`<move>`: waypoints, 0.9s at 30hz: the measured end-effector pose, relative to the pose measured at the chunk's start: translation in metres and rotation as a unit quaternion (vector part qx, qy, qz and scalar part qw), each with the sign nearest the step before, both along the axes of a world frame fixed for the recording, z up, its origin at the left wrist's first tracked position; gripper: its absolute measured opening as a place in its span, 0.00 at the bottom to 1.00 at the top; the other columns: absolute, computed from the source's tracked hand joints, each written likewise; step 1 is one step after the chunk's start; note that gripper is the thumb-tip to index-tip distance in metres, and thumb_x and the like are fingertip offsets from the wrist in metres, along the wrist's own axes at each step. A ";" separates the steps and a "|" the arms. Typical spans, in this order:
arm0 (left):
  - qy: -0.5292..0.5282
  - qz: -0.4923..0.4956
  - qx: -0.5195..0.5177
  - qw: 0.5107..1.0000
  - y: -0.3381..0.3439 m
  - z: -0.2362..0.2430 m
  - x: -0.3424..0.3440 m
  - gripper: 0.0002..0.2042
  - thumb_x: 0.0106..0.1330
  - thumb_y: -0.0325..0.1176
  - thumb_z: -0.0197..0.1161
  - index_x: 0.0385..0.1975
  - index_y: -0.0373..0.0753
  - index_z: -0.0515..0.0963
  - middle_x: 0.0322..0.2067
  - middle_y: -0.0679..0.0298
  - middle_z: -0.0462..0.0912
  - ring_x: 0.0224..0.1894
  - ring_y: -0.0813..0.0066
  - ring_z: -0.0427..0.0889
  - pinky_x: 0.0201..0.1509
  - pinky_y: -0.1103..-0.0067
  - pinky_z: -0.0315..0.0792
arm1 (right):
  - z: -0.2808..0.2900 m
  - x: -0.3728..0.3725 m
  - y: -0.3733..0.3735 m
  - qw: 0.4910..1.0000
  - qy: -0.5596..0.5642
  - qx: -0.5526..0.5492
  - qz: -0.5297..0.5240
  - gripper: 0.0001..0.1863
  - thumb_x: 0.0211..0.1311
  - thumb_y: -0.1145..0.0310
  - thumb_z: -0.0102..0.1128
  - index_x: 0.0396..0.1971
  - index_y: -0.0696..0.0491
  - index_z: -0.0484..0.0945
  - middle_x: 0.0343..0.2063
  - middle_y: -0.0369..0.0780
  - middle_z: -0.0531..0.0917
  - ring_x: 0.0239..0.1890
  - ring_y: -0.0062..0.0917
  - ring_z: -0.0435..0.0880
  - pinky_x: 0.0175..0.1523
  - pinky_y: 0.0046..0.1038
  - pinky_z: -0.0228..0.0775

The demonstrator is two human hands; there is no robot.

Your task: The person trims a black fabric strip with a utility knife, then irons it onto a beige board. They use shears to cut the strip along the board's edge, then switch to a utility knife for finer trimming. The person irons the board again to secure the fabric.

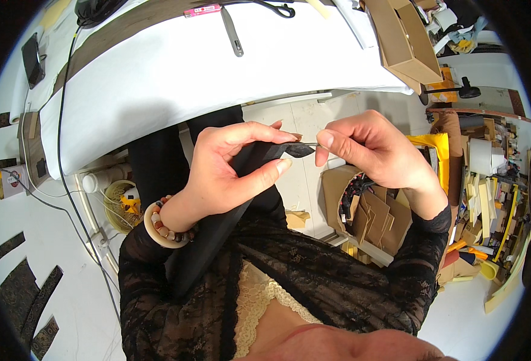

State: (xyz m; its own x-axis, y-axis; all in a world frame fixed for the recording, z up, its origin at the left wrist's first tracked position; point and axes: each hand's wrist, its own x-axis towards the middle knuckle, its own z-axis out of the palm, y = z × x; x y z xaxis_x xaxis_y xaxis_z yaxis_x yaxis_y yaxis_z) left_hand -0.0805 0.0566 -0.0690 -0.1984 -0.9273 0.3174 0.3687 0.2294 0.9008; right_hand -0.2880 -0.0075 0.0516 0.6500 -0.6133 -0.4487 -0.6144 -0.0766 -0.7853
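Observation:
In front of my chest, my left hand (pixel 214 162) grips a long black strip (pixel 256 157) of fabric-like material between thumb and fingers. Its pointed end sticks out past the fingertips, and its length runs back under my wrist toward my body. Close by on the right, the thumb and fingers of my right hand (pixel 374 150) are pinched together on a thin, needle-like piece at the strip's tip. Too little of that piece shows to be sure what it is. Beads and a pale bangle (pixel 157 225) circle my left wrist.
Beyond my hands, a white-covered table (pixel 217 78) bears a slim grey tool (pixel 232 36), a pink packet (pixel 202 11) and a cardboard box (pixel 407 45). A cable (pixel 64 138) hangs at the left. Below right stands a carton of cardboard scraps (pixel 371 219); a basket (pixel 116 207) stands left.

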 end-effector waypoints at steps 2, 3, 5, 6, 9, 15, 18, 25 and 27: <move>-0.013 -0.030 -0.001 0.999 0.000 0.000 0.004 0.14 0.58 0.17 0.61 0.45 0.26 0.77 0.42 0.52 0.84 0.49 0.70 0.81 0.69 0.66 0.61 | 0.000 0.000 -0.001 1.000 0.002 0.001 0.001 0.18 0.72 0.61 0.53 0.29 0.58 0.83 0.15 0.27 0.68 0.20 0.11 0.57 0.25 0.20 0.48; -0.020 -0.044 -0.002 0.999 0.000 0.000 0.006 0.15 0.58 0.15 0.60 0.47 0.26 0.76 0.44 0.51 0.83 0.52 0.67 0.80 0.71 0.64 0.59 | 0.000 0.000 -0.001 1.000 0.003 0.001 0.002 0.18 0.72 0.60 0.53 0.29 0.57 0.83 0.14 0.27 0.67 0.20 0.11 0.57 0.24 0.21 0.47; -0.019 -0.045 0.000 0.999 0.000 0.000 0.006 0.15 0.58 0.15 0.60 0.47 0.25 0.76 0.44 0.50 0.83 0.52 0.67 0.80 0.71 0.64 0.58 | 0.001 0.001 -0.002 1.000 0.011 -0.002 0.006 0.18 0.72 0.60 0.53 0.28 0.57 0.83 0.14 0.26 0.65 0.19 0.11 0.56 0.24 0.21 0.46; -0.018 -0.044 0.001 0.999 0.000 0.000 0.006 0.15 0.58 0.15 0.59 0.47 0.25 0.76 0.44 0.50 0.83 0.52 0.67 0.80 0.71 0.64 0.58 | 0.001 0.002 -0.002 1.000 0.014 -0.004 0.008 0.18 0.72 0.60 0.53 0.28 0.57 0.83 0.13 0.26 0.64 0.19 0.11 0.55 0.23 0.21 0.45; 0.006 0.001 0.005 1.000 0.000 -0.001 0.000 0.12 0.56 0.18 0.64 0.41 0.28 0.79 0.38 0.55 0.86 0.43 0.75 0.84 0.64 0.72 0.68 | 0.004 0.004 -0.002 1.000 0.022 0.006 0.001 0.18 0.72 0.60 0.53 0.27 0.57 0.83 0.13 0.26 0.62 0.18 0.11 0.53 0.23 0.22 0.44; 0.008 0.001 0.002 1.000 0.000 -0.001 0.000 0.11 0.56 0.18 0.64 0.41 0.28 0.79 0.39 0.55 0.86 0.44 0.76 0.84 0.64 0.72 0.68 | 0.006 0.005 -0.005 0.999 0.036 0.008 0.004 0.20 0.70 0.57 0.55 0.26 0.58 0.82 0.14 0.31 0.73 0.19 0.14 0.63 0.25 0.22 0.57; 0.006 -0.002 0.001 1.000 0.000 -0.001 0.001 0.12 0.56 0.18 0.64 0.41 0.28 0.79 0.38 0.55 0.86 0.43 0.76 0.84 0.65 0.72 0.68 | 0.005 0.005 -0.005 1.000 0.023 0.002 0.006 0.20 0.70 0.57 0.55 0.26 0.59 0.82 0.15 0.32 0.75 0.20 0.14 0.64 0.25 0.21 0.58; 0.006 0.000 0.002 1.000 0.000 0.000 0.000 0.12 0.56 0.18 0.64 0.41 0.28 0.79 0.38 0.56 0.85 0.44 0.76 0.83 0.65 0.72 0.67 | 0.000 0.003 -0.002 1.000 0.000 -0.013 0.012 0.18 0.71 0.62 0.53 0.25 0.58 0.81 0.13 0.26 0.61 0.19 0.11 0.53 0.24 0.21 0.45; 0.007 -0.001 -0.002 1.000 0.000 -0.001 0.000 0.12 0.57 0.18 0.64 0.41 0.28 0.79 0.38 0.55 0.85 0.44 0.76 0.83 0.65 0.71 0.67 | 0.000 0.003 -0.002 1.000 -0.006 -0.016 0.010 0.18 0.71 0.62 0.53 0.25 0.58 0.81 0.13 0.26 0.61 0.19 0.11 0.54 0.24 0.21 0.45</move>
